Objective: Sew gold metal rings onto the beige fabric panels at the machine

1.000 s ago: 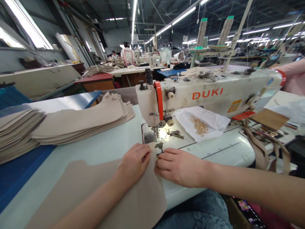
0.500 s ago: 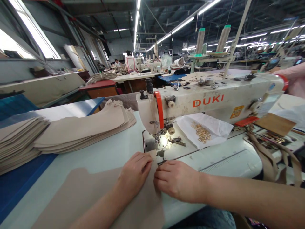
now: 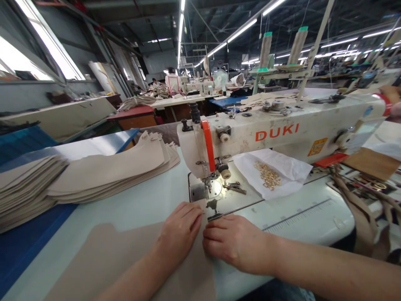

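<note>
A large beige fabric piece lies flat on the pale table, its narrow far end just short of the needle of the sewing machine. My left hand rests on that piece with its fingers curled together, thumb and forefinger closed at the far end. Along the right edge, my right hand has its fingers bent over and closed on the same fabric. The fingertips of both hands are partly hidden. Beyond them, the presser foot stands over the lit needle plate.
Stacks of cut beige pieces lie at the left. Small metal snips sit beside the needle plate. Gold-coloured metal rings lie on white paper. Beige straps hang at the right; another person's hand shows behind the machine.
The view has shifted slightly. Both of my hands stay closed at the fabric's far end, with little visible movement. The other person's arm at the right has mostly left the view.
</note>
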Demonstrator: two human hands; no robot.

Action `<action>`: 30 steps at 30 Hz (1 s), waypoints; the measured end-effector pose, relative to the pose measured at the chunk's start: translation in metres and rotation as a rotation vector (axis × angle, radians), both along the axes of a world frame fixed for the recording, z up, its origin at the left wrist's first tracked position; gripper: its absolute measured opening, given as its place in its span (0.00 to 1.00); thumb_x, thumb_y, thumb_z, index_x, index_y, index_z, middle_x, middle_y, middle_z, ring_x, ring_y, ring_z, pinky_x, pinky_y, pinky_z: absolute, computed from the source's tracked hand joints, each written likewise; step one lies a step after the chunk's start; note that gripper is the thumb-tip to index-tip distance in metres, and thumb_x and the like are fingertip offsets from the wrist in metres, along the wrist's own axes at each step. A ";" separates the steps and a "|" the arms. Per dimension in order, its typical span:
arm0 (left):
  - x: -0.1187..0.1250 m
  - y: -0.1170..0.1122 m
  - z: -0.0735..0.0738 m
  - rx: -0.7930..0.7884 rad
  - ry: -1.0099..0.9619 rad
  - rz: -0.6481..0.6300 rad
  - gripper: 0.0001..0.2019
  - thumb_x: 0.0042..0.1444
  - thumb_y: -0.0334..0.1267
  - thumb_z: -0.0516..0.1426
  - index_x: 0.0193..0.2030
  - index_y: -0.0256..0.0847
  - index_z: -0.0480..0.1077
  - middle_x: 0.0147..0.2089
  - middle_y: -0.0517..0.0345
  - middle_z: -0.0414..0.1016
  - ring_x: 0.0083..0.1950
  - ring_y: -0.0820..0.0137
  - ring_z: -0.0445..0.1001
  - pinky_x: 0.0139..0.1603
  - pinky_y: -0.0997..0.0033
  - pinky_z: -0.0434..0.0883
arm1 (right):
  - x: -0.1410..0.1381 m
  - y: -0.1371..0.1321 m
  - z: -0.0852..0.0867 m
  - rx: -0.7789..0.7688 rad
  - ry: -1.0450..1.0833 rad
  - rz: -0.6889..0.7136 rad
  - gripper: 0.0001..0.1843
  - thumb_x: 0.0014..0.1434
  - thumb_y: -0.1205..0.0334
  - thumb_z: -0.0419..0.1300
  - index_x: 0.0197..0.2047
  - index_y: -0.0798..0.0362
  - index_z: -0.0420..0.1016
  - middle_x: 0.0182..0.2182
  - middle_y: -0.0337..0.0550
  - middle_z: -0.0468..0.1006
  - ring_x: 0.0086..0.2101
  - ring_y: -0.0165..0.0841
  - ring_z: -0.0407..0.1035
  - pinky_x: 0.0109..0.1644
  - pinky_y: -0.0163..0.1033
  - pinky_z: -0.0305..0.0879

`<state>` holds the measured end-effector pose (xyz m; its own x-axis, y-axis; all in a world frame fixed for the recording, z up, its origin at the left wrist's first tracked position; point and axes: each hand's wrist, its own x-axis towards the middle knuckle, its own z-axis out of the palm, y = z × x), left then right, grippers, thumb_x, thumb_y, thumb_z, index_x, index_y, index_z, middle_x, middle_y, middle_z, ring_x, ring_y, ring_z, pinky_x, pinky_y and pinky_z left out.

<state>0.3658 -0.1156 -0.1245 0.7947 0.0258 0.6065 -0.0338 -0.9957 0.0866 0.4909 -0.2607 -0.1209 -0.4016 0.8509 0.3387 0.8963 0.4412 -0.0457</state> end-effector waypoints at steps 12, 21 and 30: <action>0.003 0.000 -0.001 0.048 0.027 0.013 0.12 0.60 0.28 0.47 0.31 0.38 0.69 0.31 0.55 0.74 0.35 0.68 0.72 0.39 0.66 0.73 | 0.000 0.000 -0.001 -0.002 0.012 0.007 0.08 0.63 0.65 0.52 0.34 0.55 0.70 0.35 0.44 0.76 0.39 0.34 0.66 0.41 0.39 0.64; 0.003 -0.001 0.000 0.085 0.021 0.007 0.13 0.61 0.27 0.47 0.31 0.38 0.70 0.32 0.55 0.75 0.36 0.68 0.72 0.40 0.66 0.73 | 0.000 0.000 0.000 -0.014 -0.009 0.009 0.09 0.63 0.65 0.52 0.33 0.55 0.71 0.37 0.44 0.75 0.37 0.35 0.66 0.39 0.39 0.64; 0.002 -0.001 -0.001 0.109 0.055 -0.005 0.13 0.62 0.28 0.47 0.31 0.38 0.70 0.32 0.55 0.74 0.36 0.67 0.71 0.41 0.66 0.72 | -0.001 0.000 0.000 -0.018 0.010 0.015 0.09 0.63 0.66 0.52 0.34 0.55 0.71 0.37 0.45 0.76 0.38 0.35 0.66 0.40 0.38 0.64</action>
<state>0.3683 -0.1162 -0.1259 0.8270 -0.0414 0.5606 -0.0365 -0.9991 -0.0200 0.4903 -0.2609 -0.1211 -0.4104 0.8511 0.3273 0.8892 0.4531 -0.0633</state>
